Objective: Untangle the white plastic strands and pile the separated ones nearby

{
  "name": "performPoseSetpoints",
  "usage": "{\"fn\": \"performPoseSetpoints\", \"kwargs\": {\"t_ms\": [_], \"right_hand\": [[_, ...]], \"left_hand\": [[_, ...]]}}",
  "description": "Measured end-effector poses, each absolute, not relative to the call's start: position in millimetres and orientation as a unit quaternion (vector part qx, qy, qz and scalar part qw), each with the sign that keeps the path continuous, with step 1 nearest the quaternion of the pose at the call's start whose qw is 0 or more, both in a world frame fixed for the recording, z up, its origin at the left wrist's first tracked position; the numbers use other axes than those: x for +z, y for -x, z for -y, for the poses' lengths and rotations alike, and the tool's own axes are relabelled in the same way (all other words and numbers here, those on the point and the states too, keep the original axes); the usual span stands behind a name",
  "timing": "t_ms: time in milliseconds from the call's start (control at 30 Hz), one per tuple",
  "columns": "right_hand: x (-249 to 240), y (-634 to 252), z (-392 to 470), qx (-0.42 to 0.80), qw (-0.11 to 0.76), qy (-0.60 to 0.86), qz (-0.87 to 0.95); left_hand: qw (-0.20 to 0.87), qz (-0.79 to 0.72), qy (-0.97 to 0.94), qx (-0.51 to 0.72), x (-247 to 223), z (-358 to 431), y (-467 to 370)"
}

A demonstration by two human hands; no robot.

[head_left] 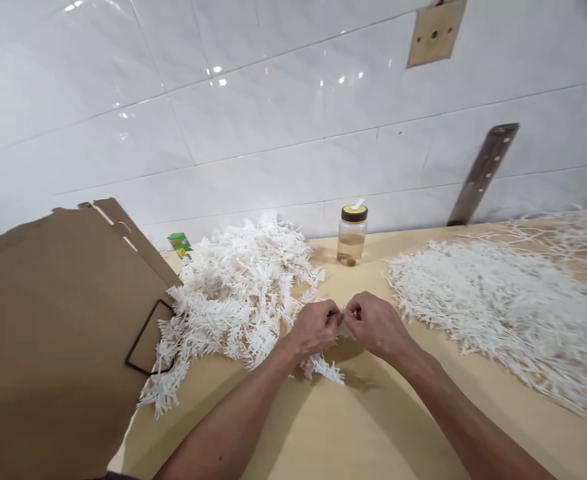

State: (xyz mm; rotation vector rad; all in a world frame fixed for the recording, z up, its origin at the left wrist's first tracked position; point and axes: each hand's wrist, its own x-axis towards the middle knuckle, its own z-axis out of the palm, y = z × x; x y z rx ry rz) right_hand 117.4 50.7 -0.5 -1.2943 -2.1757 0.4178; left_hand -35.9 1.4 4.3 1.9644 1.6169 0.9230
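My left hand (pixel 318 325) and my right hand (pixel 376 325) meet at the middle of the table, both with fingers pinched together. A little white strand material shows between the fingertips; its exact form is mostly hidden. Below my left hand a fringed white tuft (pixel 326 369) lies on the tabletop, perhaps joined to what I pinch. To the left is a heap of white fringed strands (pixel 248 287), bunched into tufted lengths. At the right, loose white strands (pixel 493 307) are spread in a broad flat pile.
A brown cardboard box (pixel 68 320) stands at the left, with a black rectangular outline (pixel 150 337) at its edge. A clear jar (pixel 352 240) of liquid and a small green packet (pixel 180 244) sit near the tiled wall (pixel 273 160). A metal bracket (pixel 483 173) leans there.
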Motion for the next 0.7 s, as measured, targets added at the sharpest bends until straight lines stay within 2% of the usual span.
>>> {"fn": "performPoseSetpoints", "kwargs": {"t_ms": [167, 267, 367, 500, 700], "right_hand": [[-3, -144, -75, 0.061, 0.326, 0.565, 0.756], [5, -173, -92, 0.060, 0.387, 0.605, 0.693], [14, -185, -95, 0.085, 0.437, 0.586, 0.678], [20, -163, -78, 0.235, 0.413, 0.477, 0.739], [20, -132, -53, 0.297, 0.352, 0.362, 0.810]], "left_hand": [[0.284, -0.555, -0.679, 0.388, 7, 4, 32], [0.324, -0.545, -0.630, 0.449, 4, 1, 34], [0.373, -0.530, -0.580, 0.493, 2, -4, 38], [0.429, -0.507, -0.556, 0.500, 3, -8, 41], [0.453, -0.489, -0.558, 0.493, 2, -9, 41]]}}
